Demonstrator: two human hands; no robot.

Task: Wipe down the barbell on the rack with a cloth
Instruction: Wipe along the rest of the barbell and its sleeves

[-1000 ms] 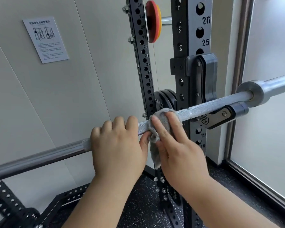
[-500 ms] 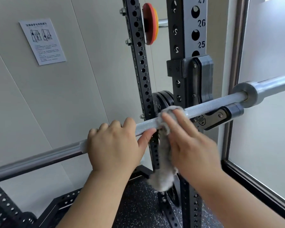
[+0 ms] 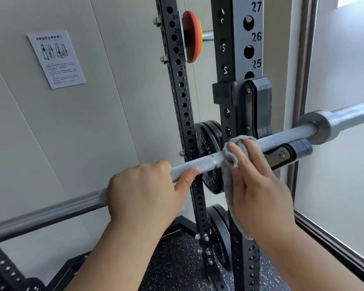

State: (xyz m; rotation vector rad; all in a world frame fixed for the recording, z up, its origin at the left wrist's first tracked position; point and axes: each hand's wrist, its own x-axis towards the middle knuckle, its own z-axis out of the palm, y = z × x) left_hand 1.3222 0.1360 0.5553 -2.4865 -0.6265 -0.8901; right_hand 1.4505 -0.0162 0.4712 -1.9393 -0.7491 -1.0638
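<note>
A silver barbell [image 3: 206,161] runs from lower left to upper right, resting in the black hook [image 3: 286,151] of the rack's near upright [image 3: 235,49]. My left hand [image 3: 143,192] grips the knurled shaft left of the middle. A grey cloth [image 3: 229,156] is draped over the shaft just left of the hook, its tail hanging down. My right hand [image 3: 259,185] presses the cloth onto the bar, fingers laid over it; whether the thumb curls under is hidden.
The bar's thick sleeve [image 3: 324,124] sticks out past the upright toward a frosted glass wall [image 3: 345,164]. Black weight plates [image 3: 208,143] and a red and yellow plate [image 3: 190,36] hang on pegs behind. A second perforated post [image 3: 181,91] stands by the wall, which carries a printed notice [image 3: 56,58].
My right hand has slid the cloth to the right along the bar toward the hook. The cloth's tail has dropped loose. My left hand has kept its grip.
</note>
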